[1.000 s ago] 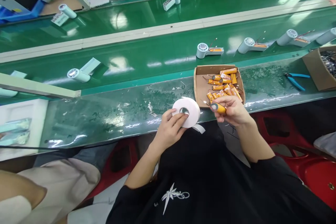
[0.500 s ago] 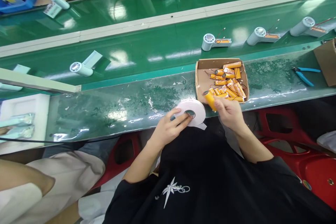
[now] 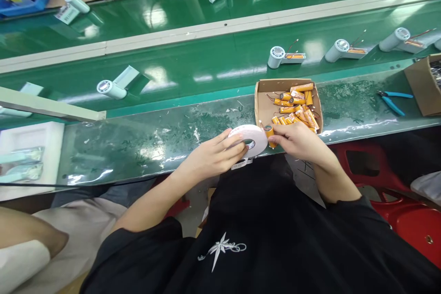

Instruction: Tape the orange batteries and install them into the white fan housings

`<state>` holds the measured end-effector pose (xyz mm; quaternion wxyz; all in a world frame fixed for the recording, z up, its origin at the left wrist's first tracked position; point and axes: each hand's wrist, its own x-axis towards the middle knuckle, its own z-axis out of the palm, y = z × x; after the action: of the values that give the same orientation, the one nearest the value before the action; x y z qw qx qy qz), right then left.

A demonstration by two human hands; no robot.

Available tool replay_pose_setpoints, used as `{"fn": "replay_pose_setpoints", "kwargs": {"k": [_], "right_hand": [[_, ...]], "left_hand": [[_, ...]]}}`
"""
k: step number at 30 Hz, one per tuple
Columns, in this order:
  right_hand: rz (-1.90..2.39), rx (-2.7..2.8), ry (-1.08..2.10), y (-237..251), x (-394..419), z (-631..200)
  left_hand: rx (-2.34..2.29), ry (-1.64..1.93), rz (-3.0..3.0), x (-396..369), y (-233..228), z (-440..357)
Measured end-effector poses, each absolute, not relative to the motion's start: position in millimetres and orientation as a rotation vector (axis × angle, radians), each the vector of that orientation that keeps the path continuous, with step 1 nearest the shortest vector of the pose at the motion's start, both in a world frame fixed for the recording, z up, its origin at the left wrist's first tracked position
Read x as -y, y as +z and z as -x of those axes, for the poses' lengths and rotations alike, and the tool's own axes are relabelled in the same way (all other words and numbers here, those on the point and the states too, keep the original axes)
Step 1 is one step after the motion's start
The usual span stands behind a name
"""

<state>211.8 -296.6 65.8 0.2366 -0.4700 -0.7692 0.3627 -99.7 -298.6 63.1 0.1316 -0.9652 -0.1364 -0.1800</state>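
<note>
Worktop [image 3: 165,135]: left hand [image 3: 220,154] grips tape roll [image 3: 259,140]; right hand [image 3: 299,142] pinches orange cylinder [image 3: 271,137], roll's three o'clock. Dangling tail [image 3: 242,164] could snag shirt [image 3: 268,225].

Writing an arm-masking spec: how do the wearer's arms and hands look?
Left hand and right hand are gloveless; forearms are bare, no watch visible. Black sleeves are short and loose, no markings visible.
</note>
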Motion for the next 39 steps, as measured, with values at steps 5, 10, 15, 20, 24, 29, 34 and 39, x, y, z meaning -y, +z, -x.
{"fn": "replay_pose_setpoints", "kwargs": {"k": [5, 10, 15, 20, 24, 29, 34, 39], "right_hand": [[1.178, 1.085, 1.076, 37.7, 309.2, -169.2], [1.110, 0.729, 1.064, 40.4, 306.8, -184.0], [1.097, 0.738, 1.041, 51.3, 309.3, -208.4], [0.962, 0.597, 1.122, 36.7, 310.3, -192.4], [0.952, 0.693, 1.220, 36.4, 311.3, -191.5], [0.925, 0.811, 1.194, 51.1, 315.2, -199.2], [0.920, 1.004, 1.296, 56.9, 311.1, -208.3], [1.342, 1.254, 1.009, 43.2, 327.9, -227.6]], "left_hand": [[0.663, -0.819, 2.578, 315.1, 53.2, 77.5], [0.653, -1.097, 2.743, 352.5, 32.6, 60.2], [0.804, -1.115, 2.855, 366.1, 10.6, 80.6], [0.849, -1.038, 2.868, 364.7, -5.5, 85.2], [0.880, -1.092, 2.800, 367.6, -7.0, 84.0], [0.924, -1.084, 2.915, 364.8, -5.8, 87.5], [1.030, -1.113, 3.101, 368.8, -14.8, 82.8], [1.184, -1.115, 3.169, 385.1, -27.3, 74.9]]}}
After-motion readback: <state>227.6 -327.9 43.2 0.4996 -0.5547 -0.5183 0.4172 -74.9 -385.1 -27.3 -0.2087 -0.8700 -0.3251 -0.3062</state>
